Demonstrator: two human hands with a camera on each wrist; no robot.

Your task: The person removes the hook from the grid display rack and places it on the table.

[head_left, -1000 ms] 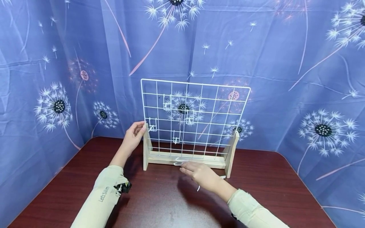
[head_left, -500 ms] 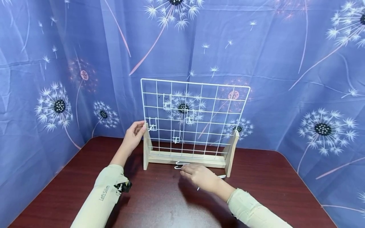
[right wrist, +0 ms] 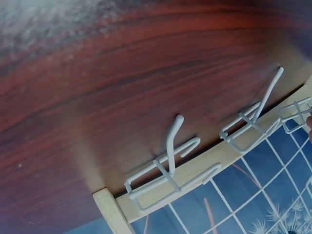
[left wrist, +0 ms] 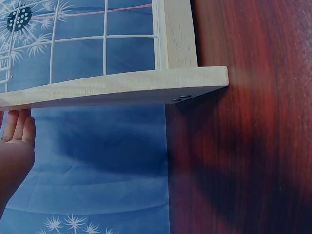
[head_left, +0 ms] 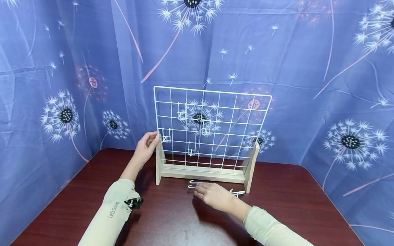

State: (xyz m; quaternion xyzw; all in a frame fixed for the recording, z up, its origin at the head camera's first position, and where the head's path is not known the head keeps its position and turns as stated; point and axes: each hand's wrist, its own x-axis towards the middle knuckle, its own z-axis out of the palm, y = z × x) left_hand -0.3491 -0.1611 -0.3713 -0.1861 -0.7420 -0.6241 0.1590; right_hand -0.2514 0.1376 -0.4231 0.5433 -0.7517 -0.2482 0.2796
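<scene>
While a person reaches in at a wooden stand (head_left: 252,167) with a white wire grid (head_left: 212,91), the head view shows the left grip (head_left: 146,147) with fingertips at the left post (head_left: 158,164); whether it clamps the post cannot be told. Across from it, the right grip (head_left: 213,196) is closed on a white wire hook (head_left: 197,182), prongs jutting ahead of its fingers, low by the surface (head_left: 172,215). Four hung hooks (head_left: 191,152) dot the grid above, one just beside the left grip. The left wrist view shows fingers meeting the post's outer side. In the right wrist view, a fingertip touches the hook; two loose hooks (right wrist: 170,146) lie wristward of that grip.
</scene>
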